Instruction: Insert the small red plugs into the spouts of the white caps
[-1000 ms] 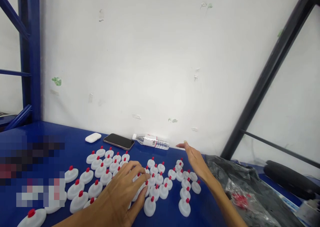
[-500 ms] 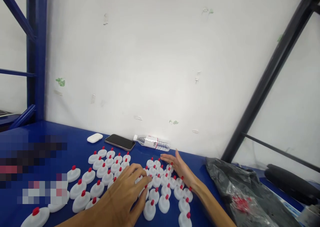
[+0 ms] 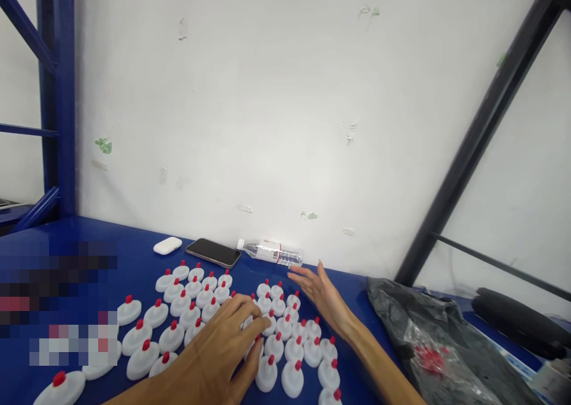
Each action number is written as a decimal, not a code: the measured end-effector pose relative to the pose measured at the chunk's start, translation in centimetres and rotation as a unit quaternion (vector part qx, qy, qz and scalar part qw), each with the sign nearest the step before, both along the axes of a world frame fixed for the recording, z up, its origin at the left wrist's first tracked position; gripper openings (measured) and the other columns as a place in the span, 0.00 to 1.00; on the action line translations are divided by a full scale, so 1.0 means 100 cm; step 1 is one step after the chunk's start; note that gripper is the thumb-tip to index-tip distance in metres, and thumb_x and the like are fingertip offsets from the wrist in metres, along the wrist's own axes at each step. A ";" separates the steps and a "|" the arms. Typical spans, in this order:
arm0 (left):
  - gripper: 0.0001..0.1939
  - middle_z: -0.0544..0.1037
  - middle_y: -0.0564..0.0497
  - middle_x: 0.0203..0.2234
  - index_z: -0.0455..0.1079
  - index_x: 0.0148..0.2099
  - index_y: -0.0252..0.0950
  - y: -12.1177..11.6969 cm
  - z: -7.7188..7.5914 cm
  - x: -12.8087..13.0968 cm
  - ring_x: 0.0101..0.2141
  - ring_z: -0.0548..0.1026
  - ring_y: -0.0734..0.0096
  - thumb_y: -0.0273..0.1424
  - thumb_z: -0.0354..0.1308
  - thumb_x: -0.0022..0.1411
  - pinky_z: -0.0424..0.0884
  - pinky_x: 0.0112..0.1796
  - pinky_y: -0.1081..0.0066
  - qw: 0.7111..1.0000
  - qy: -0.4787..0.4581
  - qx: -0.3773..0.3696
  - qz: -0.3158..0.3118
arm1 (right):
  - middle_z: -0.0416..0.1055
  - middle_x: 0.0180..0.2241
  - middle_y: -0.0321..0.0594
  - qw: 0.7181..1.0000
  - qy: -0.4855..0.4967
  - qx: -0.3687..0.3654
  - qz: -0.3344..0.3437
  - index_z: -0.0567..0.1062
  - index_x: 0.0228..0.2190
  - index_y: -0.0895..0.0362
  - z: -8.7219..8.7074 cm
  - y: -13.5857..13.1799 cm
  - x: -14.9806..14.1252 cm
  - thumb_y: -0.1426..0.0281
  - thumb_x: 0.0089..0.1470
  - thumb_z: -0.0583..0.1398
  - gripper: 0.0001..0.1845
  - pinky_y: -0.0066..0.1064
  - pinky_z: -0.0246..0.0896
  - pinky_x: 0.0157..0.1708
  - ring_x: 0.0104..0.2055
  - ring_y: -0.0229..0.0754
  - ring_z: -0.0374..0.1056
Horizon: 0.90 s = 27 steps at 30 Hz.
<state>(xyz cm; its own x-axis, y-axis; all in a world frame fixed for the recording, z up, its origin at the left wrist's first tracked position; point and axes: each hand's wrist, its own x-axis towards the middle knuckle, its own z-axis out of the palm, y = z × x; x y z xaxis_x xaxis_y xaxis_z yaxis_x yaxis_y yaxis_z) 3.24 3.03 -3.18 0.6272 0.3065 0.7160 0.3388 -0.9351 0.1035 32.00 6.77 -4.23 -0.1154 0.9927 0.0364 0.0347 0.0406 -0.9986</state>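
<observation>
Many small white oval plastic bottles with red tips (image 3: 292,379) stand upright in close groups on the blue tabletop (image 3: 107,229). Over the gap between two groups, my left hand (image 3: 227,342) is curved with thumb and fingers apart, its fingertips beside the nearest bottles; it covers some of them, and contact is unclear. My right hand (image 3: 322,295) is stretched out on edge along the right group, palm facing the bottles, holding nothing. A narrow gap shows between it and the nearest bottle (image 3: 293,301).
Along the wall lie a white case (image 3: 168,245), a phone (image 3: 213,252) and a clear water bottle on its side (image 3: 270,251). At right, a dark plastic bag (image 3: 414,316) holds a clear bag of red pieces (image 3: 430,357). Blurred blocks hide the left edge.
Bottles at the right group's right side have shifted left and closer together. My right hand has come slightly away from them. My left hand has hardly moved.
</observation>
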 end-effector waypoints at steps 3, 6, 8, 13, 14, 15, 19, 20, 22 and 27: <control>0.16 0.76 0.46 0.43 0.69 0.52 0.38 -0.001 0.001 -0.001 0.45 0.75 0.59 0.20 0.47 0.68 0.78 0.47 0.62 1.000 -0.005 -0.002 -0.004 | 0.75 0.59 0.45 1.000 -0.017 -0.006 0.005 0.77 0.57 0.51 -0.001 -0.001 -0.005 0.32 0.61 0.44 0.45 0.46 0.34 0.71 0.71 0.51 0.56; 0.16 0.75 0.45 0.44 0.68 0.52 0.38 -0.001 0.004 -0.003 0.48 0.73 0.58 0.20 0.46 0.69 0.76 0.49 0.60 1.000 -0.004 -0.003 -0.005 | 0.76 0.58 0.45 1.000 -0.025 -0.005 0.005 0.78 0.56 0.51 -0.002 -0.001 -0.007 0.32 0.60 0.45 0.45 0.45 0.35 0.71 0.70 0.52 0.57; 0.15 0.75 0.45 0.46 0.68 0.53 0.38 -0.001 0.006 -0.005 0.50 0.72 0.57 0.20 0.46 0.70 0.74 0.51 0.59 1.000 0.004 -0.013 -0.005 | 0.76 0.57 0.45 1.000 -0.025 -0.002 0.004 0.78 0.55 0.51 -0.003 -0.001 -0.006 0.32 0.60 0.45 0.45 0.45 0.37 0.71 0.70 0.52 0.58; 0.15 0.74 0.45 0.47 0.66 0.52 0.38 0.000 0.007 -0.006 0.50 0.71 0.58 0.20 0.44 0.71 0.73 0.53 0.58 0.999 0.007 -0.030 -0.020 | 0.78 0.55 0.45 1.000 -0.028 0.008 0.001 0.79 0.54 0.51 -0.006 0.003 -0.004 0.32 0.61 0.45 0.45 0.45 0.37 0.71 0.69 0.51 0.60; 0.15 0.74 0.45 0.46 0.66 0.52 0.38 0.000 0.007 -0.006 0.50 0.71 0.57 0.20 0.44 0.71 0.73 0.52 0.58 0.999 0.005 -0.029 -0.023 | 0.78 0.54 0.45 1.000 -0.030 0.009 0.000 0.79 0.53 0.51 -0.007 0.004 -0.004 0.32 0.61 0.45 0.45 0.45 0.37 0.71 0.69 0.51 0.60; 0.15 0.74 0.45 0.46 0.66 0.52 0.38 0.000 0.006 -0.005 0.49 0.71 0.57 0.20 0.44 0.71 0.73 0.51 0.57 0.999 0.004 -0.029 -0.025 | 0.78 0.54 0.45 0.999 -0.032 0.010 0.000 0.80 0.53 0.51 -0.007 0.004 -0.004 0.32 0.60 0.45 0.45 0.45 0.37 0.71 0.69 0.51 0.60; 0.16 0.74 0.45 0.46 0.66 0.54 0.37 0.000 0.006 -0.003 0.49 0.71 0.57 0.19 0.44 0.71 0.74 0.50 0.56 0.998 0.007 -0.043 -0.035 | 0.77 0.57 0.45 0.999 -0.042 0.014 -0.001 0.80 0.52 0.51 -0.010 0.006 -0.004 0.31 0.59 0.46 0.46 0.45 0.38 0.71 0.68 0.52 0.61; 0.16 0.74 0.45 0.46 0.67 0.54 0.38 0.000 0.007 -0.003 0.49 0.71 0.57 0.19 0.44 0.71 0.74 0.50 0.56 0.998 0.007 -0.047 -0.038 | 0.77 0.57 0.44 0.999 -0.045 0.016 -0.003 0.81 0.51 0.51 -0.011 0.006 -0.004 0.31 0.59 0.46 0.46 0.45 0.38 0.71 0.68 0.52 0.61; 0.16 0.74 0.46 0.46 0.67 0.54 0.38 -0.001 0.008 -0.003 0.48 0.71 0.58 0.19 0.44 0.71 0.74 0.50 0.56 0.998 0.001 -0.048 -0.045 | 0.76 0.57 0.44 0.998 -0.052 0.020 -0.008 0.80 0.51 0.52 -0.013 0.006 -0.004 0.31 0.60 0.46 0.45 0.45 0.40 0.71 0.68 0.51 0.61; 0.17 0.75 0.46 0.45 0.68 0.53 0.38 -0.003 0.009 -0.003 0.48 0.71 0.58 0.18 0.44 0.70 0.74 0.50 0.58 0.998 -0.010 -0.041 -0.048 | 0.77 0.56 0.45 0.997 -0.066 0.028 -0.018 0.81 0.50 0.53 -0.015 0.006 -0.005 0.32 0.60 0.46 0.45 0.44 0.44 0.70 0.66 0.51 0.64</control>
<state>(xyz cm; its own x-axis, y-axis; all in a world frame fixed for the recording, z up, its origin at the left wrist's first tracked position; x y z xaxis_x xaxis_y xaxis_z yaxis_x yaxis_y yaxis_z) 2.92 2.76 -2.29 0.6417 0.3034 0.7044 0.2450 -0.9514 0.1866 31.45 7.38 -5.71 -0.0869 0.9931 0.0784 0.1689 0.0923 -0.9813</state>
